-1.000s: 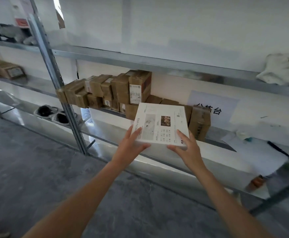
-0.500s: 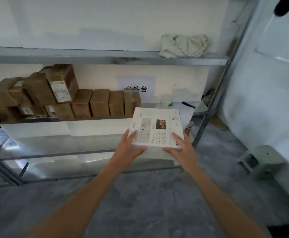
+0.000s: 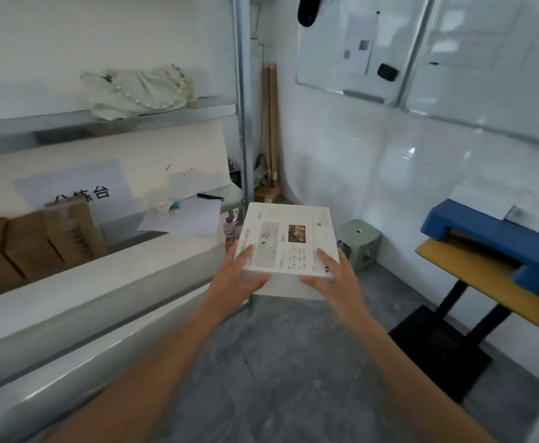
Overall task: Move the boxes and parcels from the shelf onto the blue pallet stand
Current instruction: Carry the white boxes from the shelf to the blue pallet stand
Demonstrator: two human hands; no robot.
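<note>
1. White flat box (image 3: 289,241) sits mid-frame, held up in the air btwn both my hands, printed face up w/ a small dark photo and some grey text.
2. My left hand (image 3: 237,279) clamps the box's near-left corner: thumb on top, fingers under and out of sight.
3. My right hand (image 3: 332,276) grips the near-right corner the same way, thumb lying on the top face.
4. Blue pallet stand (image 3: 472,223) is at right of frame, resting on a yellow tabletop (image 3: 485,279) w/ black legs; box is well apart from it, not over it.
5. Shelf (image 3: 108,282) runs along the left; brown cartons (image 3: 31,244) stand in a row at left edge, beside a paper sign w/ black characters.
6. Cream bag (image 3: 137,91) w/ a bead strap lies on the upper shelf level, upper left.
7. Green stool (image 3: 359,243) stands on the grey floor just right of the box, by the white wall.
8. Whiteboard (image 3: 354,46) hangs upper right.
</note>
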